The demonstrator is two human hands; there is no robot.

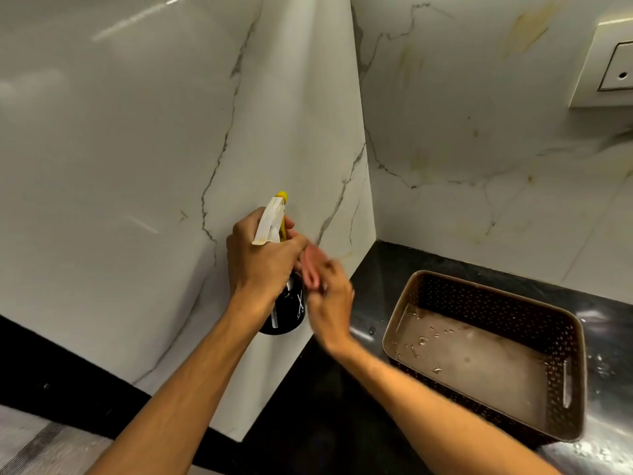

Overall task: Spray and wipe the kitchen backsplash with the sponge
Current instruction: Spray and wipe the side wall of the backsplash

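Gripping the spray bottle (286, 310) by its neck with the left hand (260, 262), fingers curled round below the white trigger head, yellow nozzle towards the marble backsplash (137, 149), black body held up off the tabletop (376, 269). Just beside the bottle, the right hand (329, 293), blurred; cannot tell whether spread or closed. Further right on the tabletop, a brown perforated basket (496, 301), with small pale scraps (421, 341) scattered on its floor.

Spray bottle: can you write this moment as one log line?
left hand: grips spray bottle | right hand: blurred beside spray bottle | nozzle: toward wall | sponge: not seen | basket: on counter
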